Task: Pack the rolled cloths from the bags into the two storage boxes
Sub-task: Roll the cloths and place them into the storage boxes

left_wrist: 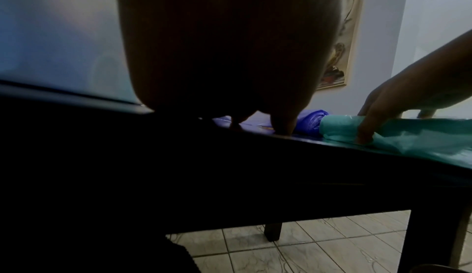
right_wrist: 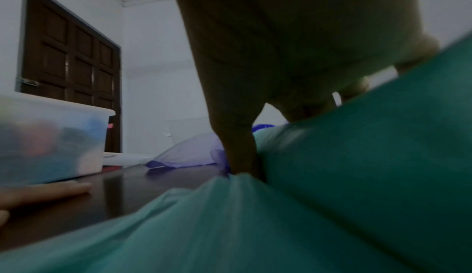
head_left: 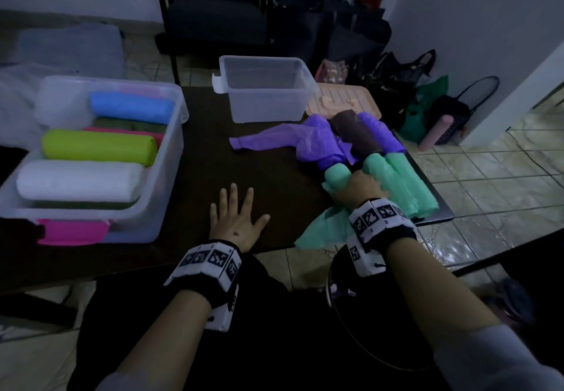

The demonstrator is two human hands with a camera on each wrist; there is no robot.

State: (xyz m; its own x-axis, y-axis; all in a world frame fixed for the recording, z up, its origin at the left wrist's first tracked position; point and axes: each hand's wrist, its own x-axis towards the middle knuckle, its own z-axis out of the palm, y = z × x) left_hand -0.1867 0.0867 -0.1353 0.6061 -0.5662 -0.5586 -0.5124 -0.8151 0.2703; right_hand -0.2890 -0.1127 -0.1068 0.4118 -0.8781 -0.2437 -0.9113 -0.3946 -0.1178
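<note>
The table [head_left: 195,158] is dark brown, nearly black. The near storage box [head_left: 164,158] is clear plastic and holds a blue roll [head_left: 131,107], a lime-green roll [head_left: 97,146] and a white roll [head_left: 79,181], with a pink lid [head_left: 73,230] under it. The far storage box [head_left: 265,91] is clear too, beside a peach lid [head_left: 345,102]. One bag [head_left: 305,140] is purple, around a brown roll [head_left: 354,131]; the other bag [head_left: 403,183] is mint green. Both wristbands [head_left: 210,264] carry black-and-white square markers. The floor tiles [head_left: 488,174] are beige.

The head camera looked down from above onto the table [head_left: 198,152]. Both wrist cameras sat low at the table's edge, looking across it, and shared the green bag [left_wrist: 421,136] close up.
</note>
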